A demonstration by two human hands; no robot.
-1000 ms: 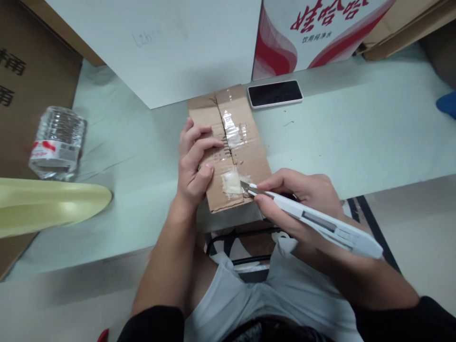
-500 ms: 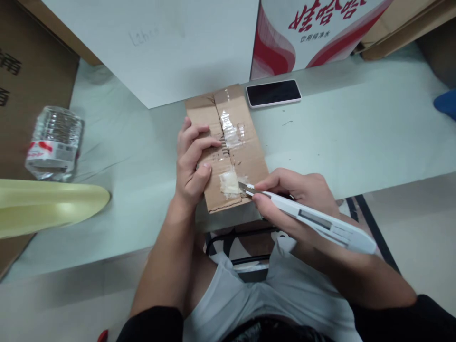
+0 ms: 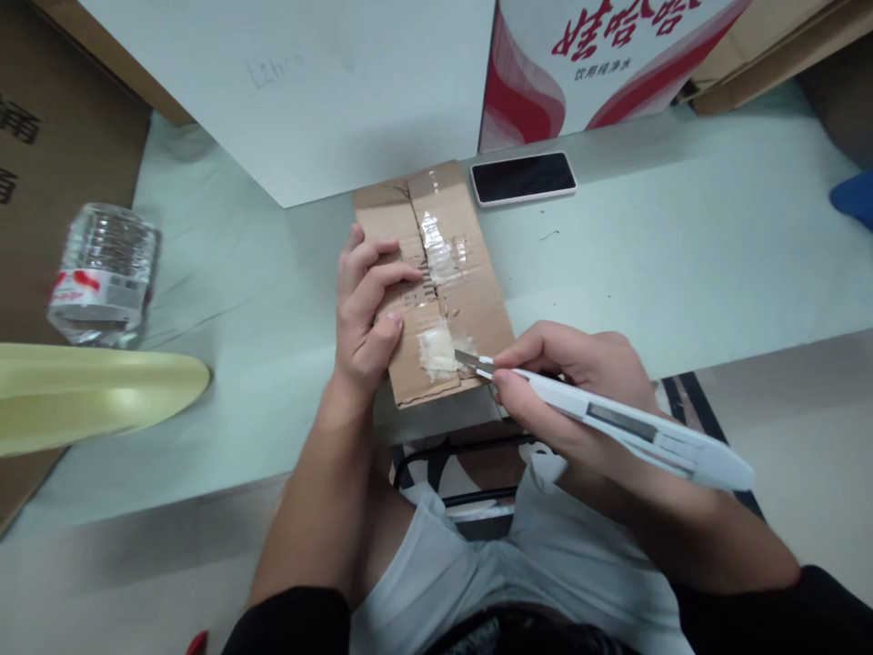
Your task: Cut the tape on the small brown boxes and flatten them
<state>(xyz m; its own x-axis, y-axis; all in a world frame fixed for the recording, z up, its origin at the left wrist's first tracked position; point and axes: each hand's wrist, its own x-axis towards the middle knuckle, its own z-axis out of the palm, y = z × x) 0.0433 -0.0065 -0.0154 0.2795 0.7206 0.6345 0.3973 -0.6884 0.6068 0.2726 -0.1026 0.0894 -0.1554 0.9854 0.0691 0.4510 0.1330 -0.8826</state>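
A small brown cardboard box (image 3: 470, 300) lies on the pale green table (image 3: 647, 264), its top seam covered with torn clear tape. My left hand (image 3: 365, 314) rests on the box's left side, fingers curled over the top and pressing it down. My right hand (image 3: 579, 377) is closed round a white utility knife (image 3: 614, 423). The knife's blade tip touches the tape patch near the box's front edge.
A black phone (image 3: 524, 177) lies just behind the box. A clear water bottle (image 3: 102, 273) lies at the left, with a pale yellow curved object (image 3: 95, 391) in front of it. A white board and a red-and-white carton stand behind. Brown cartons stand at the far left.
The blade tip has crept a little to the left along the tape at the box's front edge. My left hand stays pressed on the box.
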